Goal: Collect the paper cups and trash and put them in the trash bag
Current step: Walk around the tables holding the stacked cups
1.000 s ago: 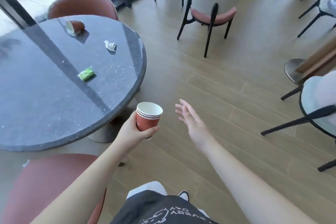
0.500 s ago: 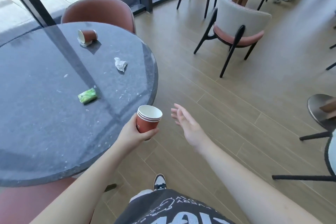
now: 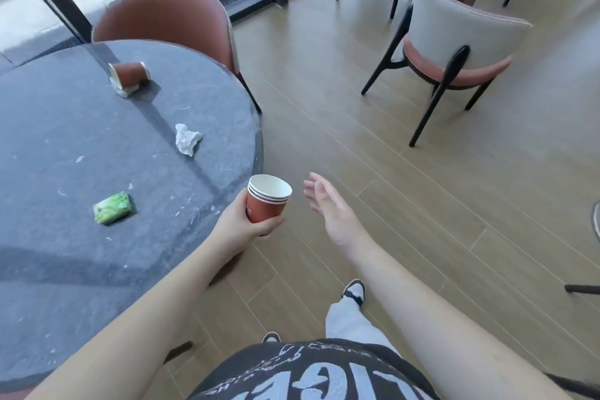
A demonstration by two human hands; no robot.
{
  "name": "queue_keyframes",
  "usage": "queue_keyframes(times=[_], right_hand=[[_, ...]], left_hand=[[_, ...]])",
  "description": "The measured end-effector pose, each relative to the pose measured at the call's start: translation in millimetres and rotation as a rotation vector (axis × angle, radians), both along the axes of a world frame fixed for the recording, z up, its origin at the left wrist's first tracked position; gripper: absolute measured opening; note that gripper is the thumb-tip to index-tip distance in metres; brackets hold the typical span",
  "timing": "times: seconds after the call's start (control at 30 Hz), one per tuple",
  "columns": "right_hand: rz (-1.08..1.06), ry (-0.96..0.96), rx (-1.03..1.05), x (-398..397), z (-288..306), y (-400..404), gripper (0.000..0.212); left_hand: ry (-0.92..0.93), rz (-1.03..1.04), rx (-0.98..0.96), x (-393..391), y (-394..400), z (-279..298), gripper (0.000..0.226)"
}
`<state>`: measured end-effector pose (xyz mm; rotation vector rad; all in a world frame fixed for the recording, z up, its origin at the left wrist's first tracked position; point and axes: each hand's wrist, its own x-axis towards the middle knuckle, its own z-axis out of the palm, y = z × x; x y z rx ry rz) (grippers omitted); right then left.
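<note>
A stack of nested red paper cups with white rims (image 3: 267,198) is held in the left hand (image 3: 242,228), whose fingers and thumb are curled around the lower part of the red wall; three or so rims can be counted at the top. The stack is carried just past the edge of the round dark stone-topped table (image 3: 65,253), above the wooden plank floor (image 3: 406,204), with its long axis close to upright and only slightly tilted, the open mouth facing up and a little toward the right. The right hand (image 3: 328,204) is held out beside the stack without touching it, its fingers straight and loosely spread, nothing being grasped. On the table top a single red paper cup (image 3: 130,74) is seen lying on its side, its long axis roughly across the view, with the white-rimmed mouth pointed left and the base pointed right; a scrap of pale paper is lodged under its mouth. Nearer the table edge a crumpled white tissue (image 3: 186,139) is found, and closer to the person a small green wrapped packet (image 3: 114,212) is lying flat, its longer side running left to right. Small white crumbs are scattered over the dark surface. A chair with a rust-red curved back (image 3: 168,16) is pushed in at the far side of the table, and a chair with a cream back, pink seat and black legs (image 3: 461,42) is standing apart on the floor.
</note>
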<state>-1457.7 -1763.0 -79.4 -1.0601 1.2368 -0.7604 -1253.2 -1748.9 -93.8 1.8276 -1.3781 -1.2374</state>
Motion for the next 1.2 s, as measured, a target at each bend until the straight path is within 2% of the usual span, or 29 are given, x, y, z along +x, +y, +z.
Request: queue_keyframes(times=[0.1, 0.4, 0.5, 0.63, 0.83, 1.0, 1.1, 1.2], right_hand=[[0.109, 0.027, -0.013, -26.3, -1.2, -36.4, 0.091], [0.233, 0.068, -0.04, -88.4, 4.6, -141.8, 0.082], [0.279, 0.077, -0.038, -89.3, 5.9, -176.4, 0.084], [0.337, 0.093, -0.044, -81.9, 2.3, -224.7, 0.09], [0.45, 0.133, -0.041, -80.3, -6.4, -296.3, 0.081], [0.493, 0.141, -0.05, -83.0, 0.2, -362.0, 0.078], [0.511, 0.117, -0.025, -80.2, 0.8, -395.4, 0.067], [0.527, 0.116, -0.039, -79.3, -0.7, -432.1, 0.077]], left_hand=[[0.021, 0.009, 0.037, -35.5, -18.6, -8.0, 0.075], [0.089, 0.28, -0.01, -99.1, -83.0, -22.7, 0.058], [0.071, 0.322, -0.034, -99.7, -110.1, -23.6, 0.054], [0.056, 0.372, -0.033, -91.4, -146.9, -30.4, 0.063], [0.054, 0.449, -0.08, -71.2, -214.9, -37.6, 0.069], [0.098, 0.539, -0.102, -69.9, -267.5, -40.0, 0.062], [0.119, 0.572, -0.105, -74.5, -292.1, -42.7, 0.059], [0.085, 0.622, -0.103, -79.1, -310.9, -41.1, 0.06]])
